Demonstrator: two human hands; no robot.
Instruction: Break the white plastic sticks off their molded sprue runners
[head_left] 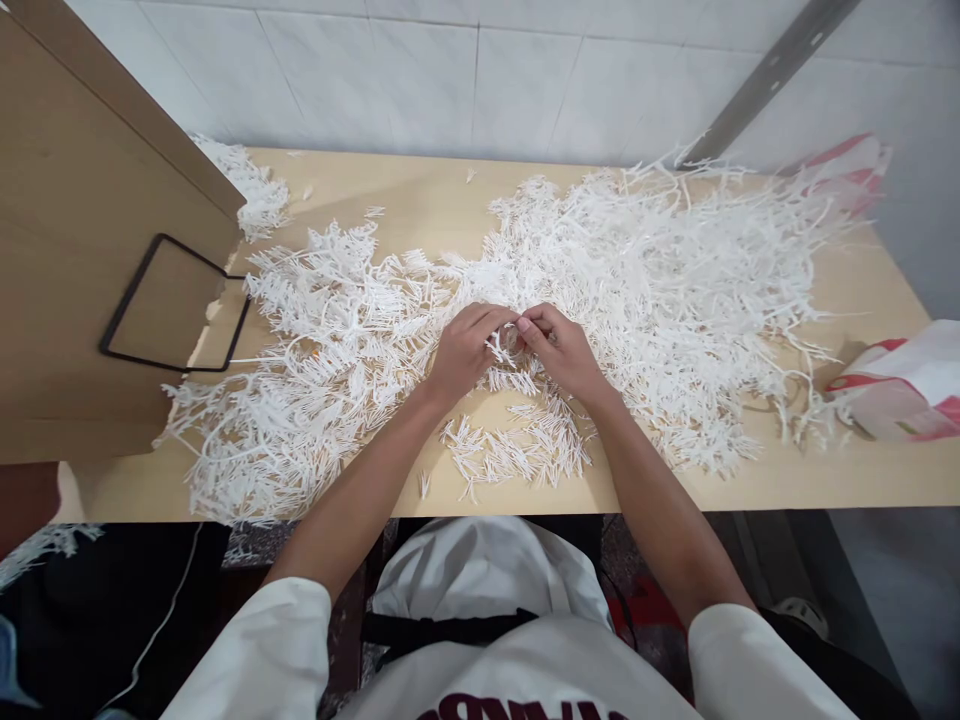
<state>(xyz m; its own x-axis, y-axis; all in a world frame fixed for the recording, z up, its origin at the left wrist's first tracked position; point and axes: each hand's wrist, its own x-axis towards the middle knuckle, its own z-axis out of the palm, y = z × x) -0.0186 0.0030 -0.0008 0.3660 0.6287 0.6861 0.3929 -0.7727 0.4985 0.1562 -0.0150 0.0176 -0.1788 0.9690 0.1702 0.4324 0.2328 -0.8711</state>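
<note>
My left hand (471, 348) and my right hand (556, 347) meet over the middle of the table, fingertips pinched close together. Between them is a small white branched plastic sprig (501, 348), partly hidden by my fingers. Around both hands lies a spread of similar white sprigs, with a large tangled heap (660, 290) to the right and a flatter heap (300, 400) to the left. Just below my hands, short loose white sticks (517, 450) are scattered on the wood.
A large cardboard box (82, 190) stands at the left, with a black wire frame (130, 291) against it. A red-and-white plastic bag (900, 390) lies at the right edge. Behind the table (442, 200) rise a tiled wall and a metal post (765, 85). Part of another person shows at lower left.
</note>
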